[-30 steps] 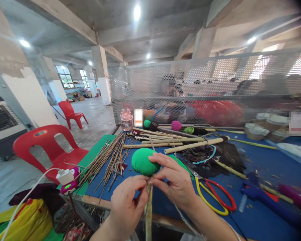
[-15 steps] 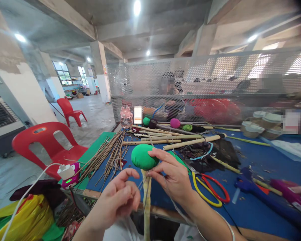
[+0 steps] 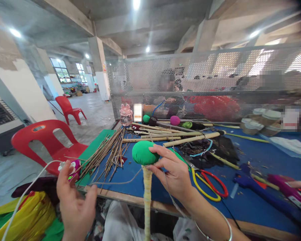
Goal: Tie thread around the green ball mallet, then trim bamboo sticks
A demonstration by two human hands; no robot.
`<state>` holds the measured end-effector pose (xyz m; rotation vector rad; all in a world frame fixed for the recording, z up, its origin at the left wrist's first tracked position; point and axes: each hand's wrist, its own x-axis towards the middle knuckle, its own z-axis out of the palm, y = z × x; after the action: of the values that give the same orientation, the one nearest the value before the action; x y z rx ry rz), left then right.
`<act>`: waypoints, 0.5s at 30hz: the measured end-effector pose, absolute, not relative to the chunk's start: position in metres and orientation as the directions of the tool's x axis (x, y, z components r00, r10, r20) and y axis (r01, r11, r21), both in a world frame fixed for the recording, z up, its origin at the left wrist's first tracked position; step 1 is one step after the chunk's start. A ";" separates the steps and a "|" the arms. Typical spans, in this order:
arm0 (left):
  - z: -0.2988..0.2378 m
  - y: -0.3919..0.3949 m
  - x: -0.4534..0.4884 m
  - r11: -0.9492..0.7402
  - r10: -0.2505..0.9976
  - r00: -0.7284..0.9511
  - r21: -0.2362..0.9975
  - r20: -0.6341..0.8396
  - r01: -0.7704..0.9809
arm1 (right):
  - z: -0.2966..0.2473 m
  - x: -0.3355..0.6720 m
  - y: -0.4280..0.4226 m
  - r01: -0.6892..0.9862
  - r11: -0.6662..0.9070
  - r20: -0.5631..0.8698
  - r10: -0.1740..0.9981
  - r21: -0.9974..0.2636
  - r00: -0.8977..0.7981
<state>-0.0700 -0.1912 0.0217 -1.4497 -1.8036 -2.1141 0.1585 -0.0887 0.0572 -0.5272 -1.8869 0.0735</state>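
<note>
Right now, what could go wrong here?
1. The green ball might tilt on the wrapped stick if the string is pulled: only the right hand steadies it.
2. The string runs toward the left hand near the thin sticks, so it could snag on their ends.
3. The left hand overlaps the purple device in view; a bump seems possible, though depth is unclear.

Right grip (image 3: 172, 170): bare hand, thumb and fingers closed at the green ball (image 3: 142, 152), which sits atop the upright wrapped stick (image 3: 147, 197).
Left grip (image 3: 76, 199): bare hand, fingers spread, apart from the ball; slightly blurred.
String (image 3: 125, 182): runs from the ball's base toward the left grip; contact there unclear.
Counter (image 3: 131, 190): blue top; twigs (image 3: 104, 154) left, scissors (image 3: 193, 177) right.
Chair (image 3: 43, 140): red, left of counter.
</note>
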 end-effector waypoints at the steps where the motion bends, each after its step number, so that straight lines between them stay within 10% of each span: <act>1: 0.025 -0.186 -0.056 -0.406 0.509 -0.536 0.737 0.673 0.540 | 0.057 0.158 -0.089 0.323 0.899 0.877 0.390 -0.296 -0.281; 5: 0.034 -0.158 -0.009 -0.417 0.836 -0.163 0.800 0.523 0.431 | 0.056 0.158 -0.089 0.328 0.899 0.877 0.387 -0.290 -0.286; 10: 0.034 -0.137 -0.001 -0.252 0.945 -0.021 0.766 0.328 0.591 | 0.060 0.159 -0.090 0.329 0.892 0.860 0.410 -0.309 -0.304; 15: 0.029 -0.139 -0.016 -0.343 0.938 -0.084 0.937 0.338 -0.064 | 0.058 0.170 -0.088 0.331 0.876 0.819 0.458 -0.350 -0.346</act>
<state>-0.0163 -0.1392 0.0290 -2.3570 -1.7584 -2.6809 0.1700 -0.0885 0.0583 -0.5782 -1.9626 0.1474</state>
